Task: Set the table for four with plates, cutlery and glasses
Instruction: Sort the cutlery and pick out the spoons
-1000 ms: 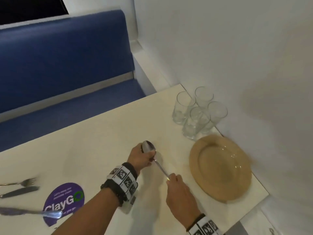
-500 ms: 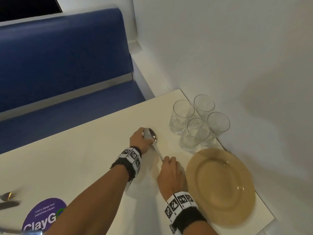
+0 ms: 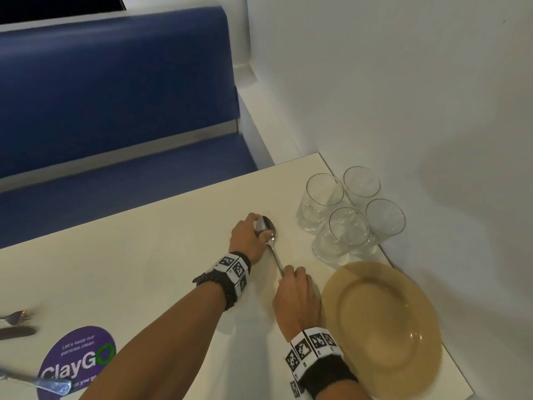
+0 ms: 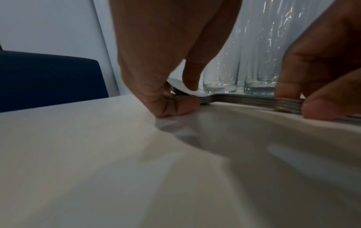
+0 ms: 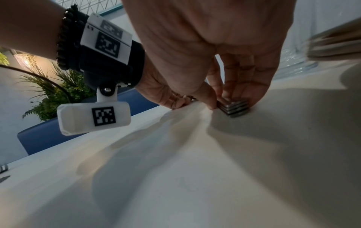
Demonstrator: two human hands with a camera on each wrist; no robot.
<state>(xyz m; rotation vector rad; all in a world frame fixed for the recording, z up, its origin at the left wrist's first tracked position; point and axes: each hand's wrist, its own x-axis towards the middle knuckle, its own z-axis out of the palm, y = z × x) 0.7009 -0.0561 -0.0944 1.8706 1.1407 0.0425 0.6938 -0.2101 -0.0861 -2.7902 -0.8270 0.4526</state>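
Blue bench (image 3: pixel 115 90), white wall (image 3: pixel 403 82)

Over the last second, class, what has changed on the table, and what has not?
Little: the stacked steel spoons look lowered onto the white table. Left hand still grips the bowls, right hand the handles. Four clear glasses and tan round plate stayed put.

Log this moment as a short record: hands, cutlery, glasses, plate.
left hand: pinches the bowl end of the stacked spoons
right hand: pinches the handle end of the same stack
spoons: nested, on the table
glasses: four, clustered upright by the wall
plate: tan, right of the right hand
other cutlery: fork at the table's left edge
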